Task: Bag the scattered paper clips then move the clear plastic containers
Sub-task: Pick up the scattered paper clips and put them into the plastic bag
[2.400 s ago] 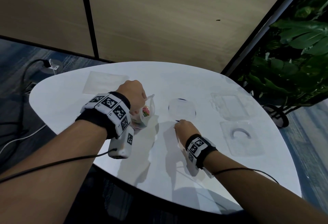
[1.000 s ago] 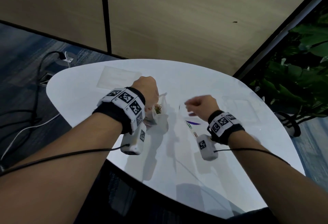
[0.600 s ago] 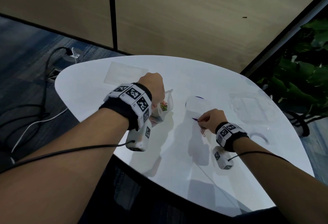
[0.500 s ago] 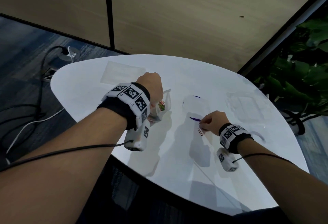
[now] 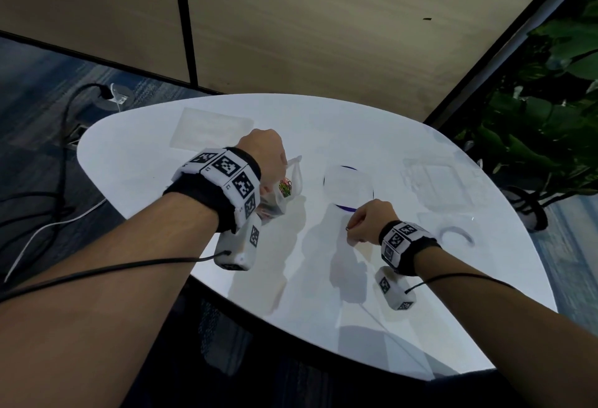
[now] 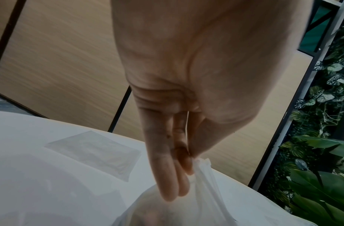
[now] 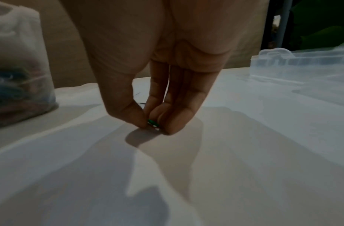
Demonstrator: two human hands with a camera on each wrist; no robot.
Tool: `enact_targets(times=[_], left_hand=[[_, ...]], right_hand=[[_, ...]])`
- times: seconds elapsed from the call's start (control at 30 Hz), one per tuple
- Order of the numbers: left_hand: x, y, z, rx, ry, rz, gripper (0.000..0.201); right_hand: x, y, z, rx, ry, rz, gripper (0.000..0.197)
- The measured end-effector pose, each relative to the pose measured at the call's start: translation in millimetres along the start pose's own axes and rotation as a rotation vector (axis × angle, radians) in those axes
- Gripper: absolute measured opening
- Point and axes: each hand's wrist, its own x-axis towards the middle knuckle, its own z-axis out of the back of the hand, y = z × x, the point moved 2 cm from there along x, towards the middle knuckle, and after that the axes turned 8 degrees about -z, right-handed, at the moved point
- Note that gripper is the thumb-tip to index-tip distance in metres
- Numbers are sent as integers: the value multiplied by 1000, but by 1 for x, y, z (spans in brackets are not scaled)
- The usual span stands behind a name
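While the right hand (image 7: 153,85) reaches down to the white table (image 5: 155,162), its thumb and fingertips (image 7: 177,120) pinch a small green paper clip (image 7: 153,122) right at the table top. Only a tiny green bit of the clip peeks out, so which way its long side points cannot be told

The left hand (image 5: 263,157) pinches the top edge of a thin see-through bag (image 5: 284,186) and holds it up, mouth at the top, bottom resting on the table. The bag stands tall and a bit floppy. Inside it sits a bunch of clips in many colours – red, green, yellow.

Between the two hands and a little farther back lies a round clear lid (image 5: 348,186) with a dark rim. Off to the right lie two clear plastic containers – a flat one (image 5: 440,184) farther back, and a nearer one (image 5: 453,229) with a curved white piece inside. A flat clear sheet (image 5: 210,131) lies at the far left of the table.

The table has a rounded edge. Bare white table top lies between the right hand and the bag, and more near the front edge. Green plants (image 5: 550,100) stand past the right side
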Motion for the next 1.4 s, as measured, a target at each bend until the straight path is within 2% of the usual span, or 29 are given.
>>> enact_targets(times=[0.17,0.23,0.33,0.43,0.5,0.57,0.73,0.87,0.97,1.03,1.13,1.27,1.33,1.4], left_hand=[[0,-2,0,-16,6,8,23],[1,-2,-1,-13,6,10,23],[2,-3,-1,-24,9,11,23],[2,-5,-2,-36,20,13,22],[1,-7,-2,-34,15,3,22],[0,-7,-3,-21,8,-14,23],[-2,-3,0,-31,16,-28,25],[0,2,4,6,19,-65,32],[0,4,7,24,41,-108,32],[0,8,10,13,58,-123,30],[1,16,17,-17,27,-140,30],[1,17,22,-29,-86,-233,25],[0,12,18,-74,-56,-289,16],[-2,7,10,-55,-11,-328,14]], right_hand=[[2,10,-1,-332,-59,163,13],[1,13,4,-305,-61,170,12],[-10,33,26,98,-92,183,6],[-35,66,46,578,-56,291,8],[-49,88,51,715,-1,393,11],[-58,102,45,656,-16,472,12],[-56,117,26,297,-63,657,14],[-43,117,43,459,-154,568,24],[-36,111,46,299,-109,586,45],[-33,108,40,275,-1,599,30],[-35,108,32,511,165,530,12],[-44,113,31,701,267,471,19],[-45,113,30,707,249,421,26],[-44,110,29,687,243,387,23]])
